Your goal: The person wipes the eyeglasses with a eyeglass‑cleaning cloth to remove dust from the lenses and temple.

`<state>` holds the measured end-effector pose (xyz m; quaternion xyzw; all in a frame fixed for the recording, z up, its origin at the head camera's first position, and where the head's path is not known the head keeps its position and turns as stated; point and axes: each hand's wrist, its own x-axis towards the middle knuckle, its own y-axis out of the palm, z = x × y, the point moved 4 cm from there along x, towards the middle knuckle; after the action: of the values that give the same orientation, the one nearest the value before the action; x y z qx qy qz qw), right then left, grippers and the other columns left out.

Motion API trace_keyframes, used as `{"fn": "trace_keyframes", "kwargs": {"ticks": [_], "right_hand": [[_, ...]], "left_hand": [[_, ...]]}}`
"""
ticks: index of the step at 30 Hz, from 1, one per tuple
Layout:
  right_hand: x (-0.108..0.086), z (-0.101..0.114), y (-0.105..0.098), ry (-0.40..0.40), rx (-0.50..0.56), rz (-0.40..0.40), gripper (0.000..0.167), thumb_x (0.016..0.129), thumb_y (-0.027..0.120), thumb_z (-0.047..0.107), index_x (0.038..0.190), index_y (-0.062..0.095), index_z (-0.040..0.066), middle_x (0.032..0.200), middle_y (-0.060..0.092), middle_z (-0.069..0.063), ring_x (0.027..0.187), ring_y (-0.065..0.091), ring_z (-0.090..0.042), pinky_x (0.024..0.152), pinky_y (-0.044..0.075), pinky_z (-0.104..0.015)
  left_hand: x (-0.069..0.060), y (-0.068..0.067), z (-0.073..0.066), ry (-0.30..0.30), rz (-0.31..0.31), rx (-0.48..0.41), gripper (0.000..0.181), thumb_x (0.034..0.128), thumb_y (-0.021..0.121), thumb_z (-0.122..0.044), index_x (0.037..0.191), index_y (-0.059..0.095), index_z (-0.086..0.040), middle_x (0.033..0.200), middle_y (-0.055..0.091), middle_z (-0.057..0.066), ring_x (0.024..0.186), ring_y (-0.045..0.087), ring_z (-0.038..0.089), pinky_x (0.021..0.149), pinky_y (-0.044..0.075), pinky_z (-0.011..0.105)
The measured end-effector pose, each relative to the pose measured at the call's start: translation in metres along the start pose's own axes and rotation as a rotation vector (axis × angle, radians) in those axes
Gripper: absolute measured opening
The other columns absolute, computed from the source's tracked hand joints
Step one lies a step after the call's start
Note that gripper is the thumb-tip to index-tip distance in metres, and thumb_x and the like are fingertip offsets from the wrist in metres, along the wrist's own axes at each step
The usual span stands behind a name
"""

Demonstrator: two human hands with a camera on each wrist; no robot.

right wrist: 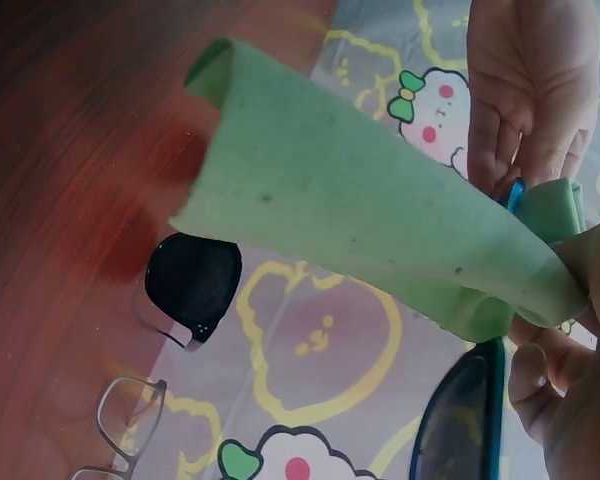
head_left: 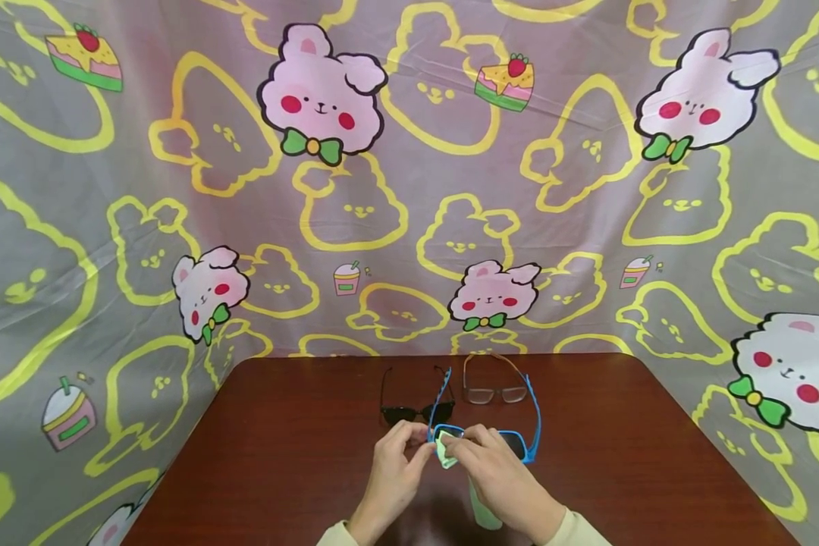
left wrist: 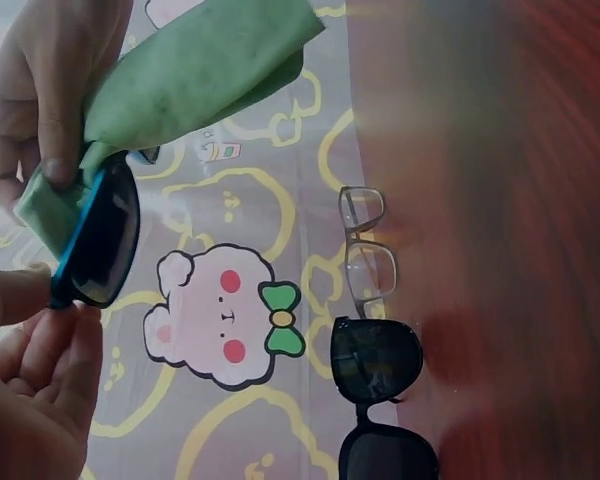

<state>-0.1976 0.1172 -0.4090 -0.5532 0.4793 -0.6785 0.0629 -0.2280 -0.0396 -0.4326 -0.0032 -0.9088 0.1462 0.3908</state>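
Observation:
Blue-framed sunglasses [head_left: 514, 446] are held up above the table, temples spread open and pointing away. My left hand [head_left: 397, 469] pinches them at the left corner of the frame, thumb and fingertips on the rim. In my right hand [head_left: 497, 472] is a light green cloth [left wrist: 205, 75], pinched against the left lens, with its loose end hanging below. The right wrist view shows the cloth [right wrist: 350, 200] stretching out from the fingers, while one dark lens [right wrist: 460, 415] shows beneath. Part of the left lens is hidden by cloth and fingers.
Black sunglasses [head_left: 400, 414] lie on the brown table [head_left: 287, 447], just beyond my left hand. Clear-lensed glasses [head_left: 494, 395] with brownish temples lie farther back to the right. A curtain [head_left: 409, 182] printed with cartoon rabbits hangs behind the table and at both sides.

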Motion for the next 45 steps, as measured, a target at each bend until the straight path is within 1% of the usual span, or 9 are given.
{"fn": "trace_keyframes", "kwargs": {"ticks": [1, 4, 8, 10, 13, 22, 34, 39, 45], "right_hand": [[0.0, 0.0, 0.0, 0.007, 0.003, 0.005, 0.04, 0.102, 0.022, 0.01, 0.095, 0.06, 0.016, 0.111, 0.065, 0.002, 0.089, 0.052, -0.015, 0.067, 0.038, -0.027], [0.0, 0.0, 0.001, 0.013, 0.01, 0.017, 0.025, 0.099, 0.038, 0.007, 0.098, 0.061, 0.016, 0.109, 0.066, 0.004, 0.089, 0.052, -0.013, 0.07, 0.041, -0.028], [-0.003, 0.002, -0.002, 0.019, 0.032, 0.018, 0.021, 0.093, 0.048, 0.005, 0.103, 0.062, 0.017, 0.107, 0.065, 0.006, 0.088, 0.051, -0.012, 0.073, 0.042, -0.029], [-0.004, 0.004, -0.004, 0.016, 0.041, 0.004, 0.025, 0.101, 0.038, 0.012, 0.102, 0.062, 0.017, 0.106, 0.064, 0.008, 0.088, 0.051, -0.011, 0.073, 0.042, -0.027], [-0.002, 0.008, -0.008, -0.014, 0.056, -0.046, 0.035, 0.104, 0.027, 0.017, 0.101, 0.062, 0.016, 0.105, 0.063, 0.008, 0.085, 0.05, -0.01, 0.072, 0.041, -0.024], [0.0, 0.007, -0.013, -0.051, 0.094, -0.131, 0.033, 0.103, 0.031, 0.013, 0.107, 0.063, 0.008, 0.106, 0.062, 0.004, 0.084, 0.051, -0.009, 0.074, 0.041, -0.02], [0.002, 0.0, -0.016, -0.017, 0.192, -0.16, 0.031, 0.102, 0.033, 0.011, 0.109, 0.063, 0.008, 0.103, 0.061, 0.004, 0.086, 0.051, -0.008, 0.075, 0.042, -0.016], [0.001, -0.002, -0.018, 0.041, 0.241, -0.193, 0.029, 0.101, 0.034, 0.01, 0.106, 0.063, 0.01, 0.101, 0.06, 0.007, 0.083, 0.05, -0.005, 0.072, 0.04, -0.012], [0.0, -0.006, -0.023, 0.118, 0.213, -0.326, 0.024, 0.1, 0.042, 0.019, 0.098, 0.064, 0.009, 0.093, 0.061, 0.006, 0.079, 0.055, -0.005, 0.068, 0.043, -0.016]], "left_hand": [[0.0, -0.001, 0.001, -0.007, 0.004, 0.007, 0.017, 0.0793, 0.073, 0.001, 0.091, 0.064, -0.006, 0.086, 0.06, -0.005, 0.076, 0.06, 0.009, 0.068, 0.051, 0.025], [0.003, -0.003, 0.0, -0.015, 0.008, 0.045, 0.018, 0.0787, 0.073, 0.002, 0.09, 0.063, -0.007, 0.085, 0.06, -0.006, 0.075, 0.059, 0.008, 0.068, 0.051, 0.024], [0.006, -0.008, -0.003, -0.016, 0.016, 0.111, 0.019, 0.0768, 0.074, 0.004, 0.09, 0.064, -0.005, 0.084, 0.06, -0.004, 0.074, 0.058, 0.007, 0.067, 0.051, 0.024], [0.007, -0.011, -0.005, -0.016, 0.026, 0.154, 0.018, 0.0765, 0.074, 0.002, 0.09, 0.064, -0.005, 0.083, 0.06, -0.004, 0.074, 0.057, 0.006, 0.067, 0.05, 0.024], [0.009, -0.017, -0.011, -0.007, 0.04, 0.209, 0.019, 0.0768, 0.075, 0.0, 0.091, 0.064, -0.006, 0.082, 0.059, -0.005, 0.074, 0.056, 0.005, 0.066, 0.049, 0.023], [0.017, -0.025, -0.025, 0.067, 0.055, 0.284, 0.025, 0.0783, 0.073, 0.001, 0.101, 0.067, -0.008, 0.087, 0.058, -0.008, 0.078, 0.055, 0.004, 0.065, 0.047, 0.021], [0.023, -0.026, -0.03, 0.052, 0.031, 0.314, 0.017, 0.0791, 0.075, -0.005, 0.093, 0.068, -0.012, 0.085, 0.057, -0.007, 0.078, 0.055, 0.004, 0.065, 0.046, 0.023], [0.024, -0.027, -0.03, 0.077, 0.011, 0.326, 0.018, 0.0766, 0.077, -0.004, 0.09, 0.068, -0.012, 0.083, 0.057, -0.005, 0.081, 0.053, 0.006, 0.068, 0.046, 0.024], [0.025, -0.027, -0.03, 0.106, -0.018, 0.346, 0.019, 0.0739, 0.078, -0.003, 0.086, 0.068, -0.013, 0.085, 0.054, -0.008, 0.081, 0.049, 0.006, 0.068, 0.045, 0.023]]}}
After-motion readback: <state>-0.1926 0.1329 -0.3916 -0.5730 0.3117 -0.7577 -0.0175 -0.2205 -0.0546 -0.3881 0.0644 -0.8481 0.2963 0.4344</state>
